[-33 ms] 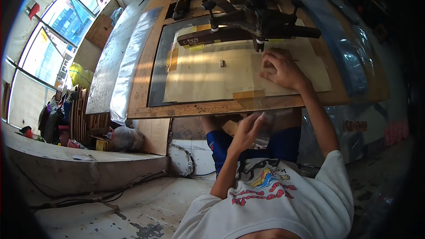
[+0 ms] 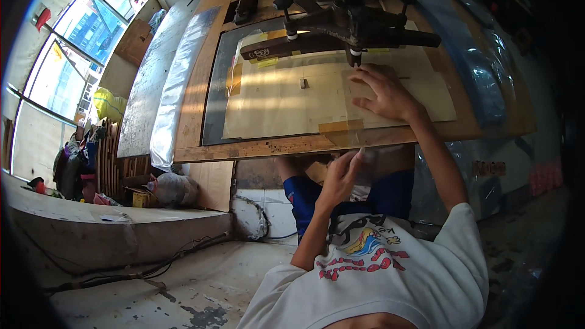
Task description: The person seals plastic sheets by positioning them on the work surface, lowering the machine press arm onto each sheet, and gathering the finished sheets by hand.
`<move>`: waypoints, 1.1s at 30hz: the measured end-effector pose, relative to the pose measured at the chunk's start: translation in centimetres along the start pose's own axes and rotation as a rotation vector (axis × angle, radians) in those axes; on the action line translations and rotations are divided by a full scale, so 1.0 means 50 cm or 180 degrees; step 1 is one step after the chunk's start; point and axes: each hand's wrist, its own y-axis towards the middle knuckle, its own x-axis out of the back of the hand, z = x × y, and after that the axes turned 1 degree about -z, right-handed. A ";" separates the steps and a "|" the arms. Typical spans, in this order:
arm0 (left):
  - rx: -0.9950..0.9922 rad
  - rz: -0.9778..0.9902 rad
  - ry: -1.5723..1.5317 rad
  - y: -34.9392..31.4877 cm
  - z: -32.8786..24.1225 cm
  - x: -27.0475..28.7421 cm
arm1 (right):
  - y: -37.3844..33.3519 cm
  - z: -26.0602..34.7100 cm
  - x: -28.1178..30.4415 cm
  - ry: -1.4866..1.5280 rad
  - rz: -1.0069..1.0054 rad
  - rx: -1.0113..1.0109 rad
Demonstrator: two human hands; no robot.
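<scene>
- Large paned windows point(image 2: 73, 42) far left; cracked concrete floor point(image 2: 183, 292) below.
- Wooden-framed worktop point(image 2: 201, 85) carries beige flat sheet point(image 2: 286, 100) under black metal press arm point(image 2: 341, 27).
- Left hand point(image 2: 341, 176) below worktop edge, pinching thin clear film strip point(image 2: 372, 161).
- Right hand point(image 2: 384, 94) flat on sheet, fingers spread.

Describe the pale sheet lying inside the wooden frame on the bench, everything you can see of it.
The pale sheet looks like thin beige paper or card, lying flat within the wooden frame. Tan tape patches sit along its near edge and a small dark mark near its middle. The right hand rests spread on its right part, under the dark machine arm. The left hand is off it, below the frame edge, holding something clear I cannot identify.
</scene>
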 end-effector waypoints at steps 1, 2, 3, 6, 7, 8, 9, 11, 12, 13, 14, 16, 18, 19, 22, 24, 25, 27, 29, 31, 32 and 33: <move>-0.0241 -0.0231 0.0085 -0.003 -0.005 -0.012 | -0.005 -0.012 -0.027 -0.0428 -0.0257 0.0397; -0.0484 -0.0462 0.0167 -0.007 -0.012 -0.024 | -0.008 -0.023 -0.034 -0.0404 -0.0225 0.0333; -0.0430 -0.0427 0.0153 -0.009 -0.005 -0.032 | -0.001 -0.025 -0.037 -0.0489 -0.0324 0.0446; -0.0465 -0.0761 0.0202 -0.016 0.010 -0.045 | 0.006 -0.031 -0.048 -0.0622 -0.0383 0.0479; -0.0583 -0.0830 0.0258 -0.014 0.007 -0.047 | 0.007 -0.032 -0.047 -0.0638 -0.0384 0.0450; -0.0708 -0.0904 0.0314 -0.014 0.006 -0.049 | 0.006 -0.033 -0.046 -0.0659 -0.0389 0.0429; -0.0703 -0.0909 0.0309 -0.013 0.012 -0.053 | 0.006 -0.033 -0.047 -0.0660 -0.0382 0.0433; -0.0875 -0.1061 0.0240 -0.011 0.030 -0.061 | 0.007 -0.029 -0.048 -0.0668 -0.0348 0.0397; -0.0884 -0.1064 0.0238 -0.012 0.031 -0.062 | 0.005 -0.028 -0.048 -0.0676 -0.0353 0.0400; -0.0801 -0.1030 0.0273 -0.015 0.032 -0.063 | 0.004 -0.027 -0.048 -0.0643 -0.0350 0.0396; -0.0721 -0.0997 0.0310 -0.016 0.032 -0.063 | 0.004 -0.026 -0.047 -0.0609 -0.0351 0.0395; -0.0664 -0.0985 0.0323 -0.017 0.032 -0.064 | 0.004 -0.029 -0.048 -0.0605 -0.0391 0.0447; -0.0611 -0.0980 0.0345 -0.016 0.033 -0.064 | 0.003 -0.029 -0.048 -0.0597 -0.0439 0.0507; -0.0743 -0.1013 0.0384 -0.015 0.035 -0.064 | 0.002 -0.027 -0.048 -0.0605 -0.0439 0.0457; -0.0953 -0.1085 0.0375 -0.012 0.044 -0.068 | -0.001 -0.029 -0.053 -0.0645 -0.0464 0.0435; -0.1027 -0.1117 0.0325 -0.011 0.045 -0.072 | -0.002 -0.033 -0.056 -0.0677 -0.0486 0.0455; -0.1044 -0.1162 0.0258 -0.011 0.043 -0.075 | -0.003 -0.034 -0.058 -0.0672 -0.0485 0.0428; -0.1079 -0.1217 0.0196 -0.013 0.041 -0.075 | -0.004 -0.031 -0.055 -0.0673 -0.0500 0.0414; -0.0789 -0.1155 0.0223 -0.017 0.039 -0.073 | -0.004 -0.021 -0.049 -0.0644 -0.0294 0.0242; -0.0890 -0.1198 0.0273 -0.015 0.051 -0.076 | -0.006 -0.024 -0.049 -0.0668 -0.0308 0.0279; -0.0961 -0.1233 0.0323 -0.013 0.057 -0.077 | -0.005 -0.026 -0.050 -0.0675 -0.0298 0.0304; -0.0973 -0.1243 0.0323 -0.012 0.060 -0.076 | -0.006 -0.025 -0.050 -0.0683 -0.0307 0.0317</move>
